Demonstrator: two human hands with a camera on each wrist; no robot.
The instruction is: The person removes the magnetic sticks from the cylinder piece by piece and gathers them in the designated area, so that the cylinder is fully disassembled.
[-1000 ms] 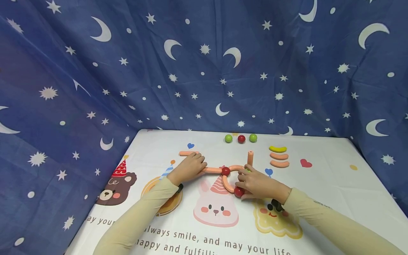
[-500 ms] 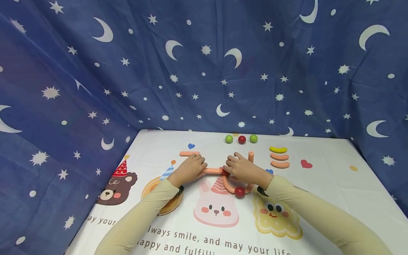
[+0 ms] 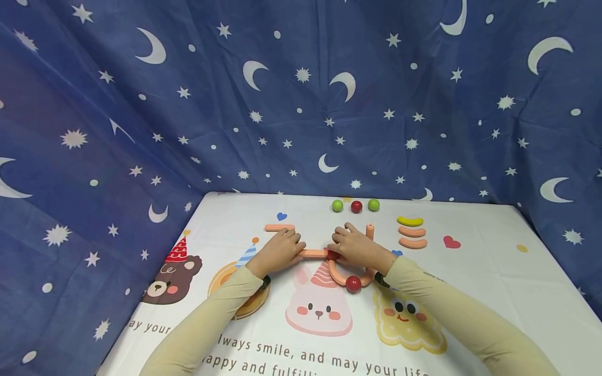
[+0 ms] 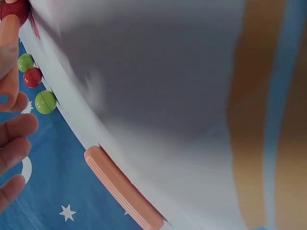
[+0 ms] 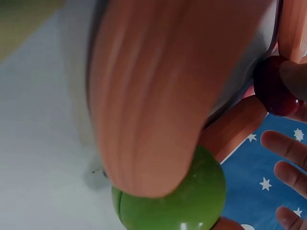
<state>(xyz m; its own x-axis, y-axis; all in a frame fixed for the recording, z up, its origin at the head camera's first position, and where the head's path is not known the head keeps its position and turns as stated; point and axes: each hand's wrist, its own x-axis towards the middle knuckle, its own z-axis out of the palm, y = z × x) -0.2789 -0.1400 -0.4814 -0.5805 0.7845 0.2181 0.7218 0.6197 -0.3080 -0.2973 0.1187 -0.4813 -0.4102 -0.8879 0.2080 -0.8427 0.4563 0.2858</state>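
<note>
My left hand [image 3: 278, 253] pinches the near end of a straight orange toy stick [image 3: 313, 253], thumb and finger on it in the left wrist view. A red ball [image 5: 274, 86] joins that stick's other end to a ring of curved orange sticks [image 3: 337, 277]. My right hand [image 3: 361, 247] pinches this red ball, its other fingers spread apart in the right wrist view. A second red ball [image 3: 353, 284] sits at the ring's front. On the ring's right, a green ball [image 5: 172, 201] shows in the right wrist view, hidden from the head view. Another straight stick [image 3: 370, 230] extends backward there.
Behind the left hand lies a loose straight orange stick [image 3: 278, 227]. Two green balls and a red ball [image 3: 356, 207] line the table's back. At right rest a yellow curved stick [image 3: 410, 221] and two orange curved sticks [image 3: 412, 243]. A blue curtain [image 3: 301, 94] stands behind the table.
My right hand has moved left from the ring's right side, by the green ball, to the red ball at the straight stick's end. The left hand keeps its place on the stick.
</note>
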